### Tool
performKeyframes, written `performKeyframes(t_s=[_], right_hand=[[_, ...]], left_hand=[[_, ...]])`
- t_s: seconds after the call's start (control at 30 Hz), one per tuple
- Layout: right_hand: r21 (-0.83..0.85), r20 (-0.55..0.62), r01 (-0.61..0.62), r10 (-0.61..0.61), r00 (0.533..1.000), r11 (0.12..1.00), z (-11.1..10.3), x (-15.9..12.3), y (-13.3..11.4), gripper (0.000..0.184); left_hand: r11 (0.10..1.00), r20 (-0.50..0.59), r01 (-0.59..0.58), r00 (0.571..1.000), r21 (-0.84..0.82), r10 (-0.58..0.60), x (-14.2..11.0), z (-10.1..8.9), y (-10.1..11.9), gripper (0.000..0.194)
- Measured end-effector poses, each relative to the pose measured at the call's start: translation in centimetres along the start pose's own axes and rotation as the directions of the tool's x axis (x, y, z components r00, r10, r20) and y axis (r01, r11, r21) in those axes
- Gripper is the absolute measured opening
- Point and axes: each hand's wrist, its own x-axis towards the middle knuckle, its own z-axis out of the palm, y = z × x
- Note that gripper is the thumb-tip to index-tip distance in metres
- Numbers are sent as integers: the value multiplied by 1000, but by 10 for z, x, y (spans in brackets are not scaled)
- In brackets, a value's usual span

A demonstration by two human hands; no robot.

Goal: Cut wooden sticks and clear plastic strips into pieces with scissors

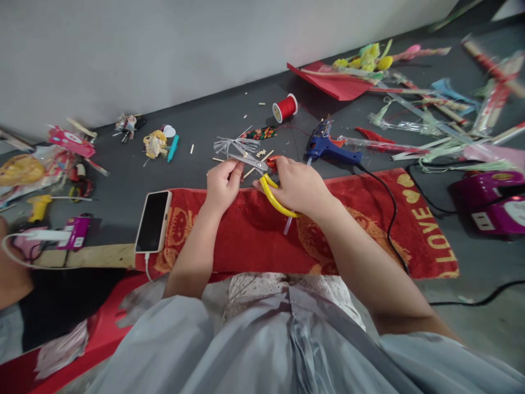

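My right hand (301, 183) grips a pair of scissors (275, 198) by their yellow handles, the metal blades pointing left. My left hand (223, 183) is closed in a pinch at the blade tips; what its fingers hold is mostly hidden, though a thin pale piece shows beside them. Just beyond the blades lies a bunch of white strands (235, 145). Small pale cut bits (262, 152) are scattered there. Near my right fingers is something orange (271, 161), partly covered. Both forearms rest over a red towel (250, 230).
A blue glue gun (334, 148) lies right of my right hand, its black cord crossing the towel. Behind is a spool of red thread (285, 108). A phone (153, 223) on a charging cable lies at left. Craft sticks and wrappers crowd the right; a person's arm (12, 268) is far left.
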Motion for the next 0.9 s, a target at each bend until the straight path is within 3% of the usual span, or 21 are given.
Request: performKeyframes(t_s=[0.3,0.9], right_hand=[[9,59,-72,71,996,997,2,3,-4,48],[-21,69,-103,104,992,995,-1,3,-5,51]], left_hand=[[999,9,38,999,5,-38,0,1,1,47],[997,13,79,997,-10,-79,2,1,5,53]])
